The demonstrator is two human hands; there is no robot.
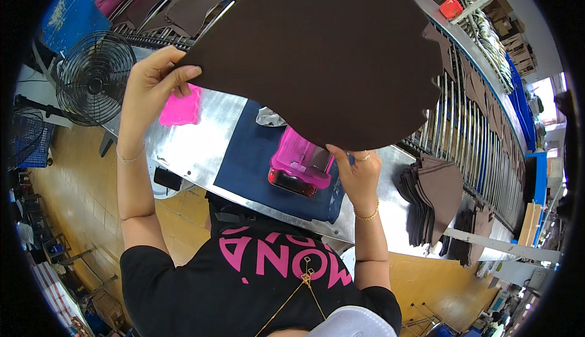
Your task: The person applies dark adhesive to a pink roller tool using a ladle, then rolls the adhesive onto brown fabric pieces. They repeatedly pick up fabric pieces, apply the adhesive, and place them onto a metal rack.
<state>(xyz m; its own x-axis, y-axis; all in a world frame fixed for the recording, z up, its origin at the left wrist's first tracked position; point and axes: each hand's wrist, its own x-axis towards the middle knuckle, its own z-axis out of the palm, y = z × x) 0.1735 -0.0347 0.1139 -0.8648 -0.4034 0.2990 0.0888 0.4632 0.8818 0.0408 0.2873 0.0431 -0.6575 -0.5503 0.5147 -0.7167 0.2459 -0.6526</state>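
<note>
A large dark brown piece of cut sheet material (329, 50), with small notches along its right edge, is held up in front of me. My left hand (161, 78) pinches its narrow left corner between thumb and fingers. With thumb and fingers, my right hand (359, 169) grips its lower right edge. Below the piece, a pink plastic basket (283, 154) sits on a dark blue cloth (244, 160), partly covered by the piece. Beside it are a crumpled whitish scrap (268, 117) and, near my left hand, a pink lid-like plastic item (183, 106).
A metal table (201, 148) lies before me. Stacks of brown cut pieces (429, 197) stand at its right. Behind runs a roller rack (481, 136) bearing more brown pieces. A black caged fan (95, 78) stands at the left, and a phone-like dark object (167, 178) is by the near edge.
</note>
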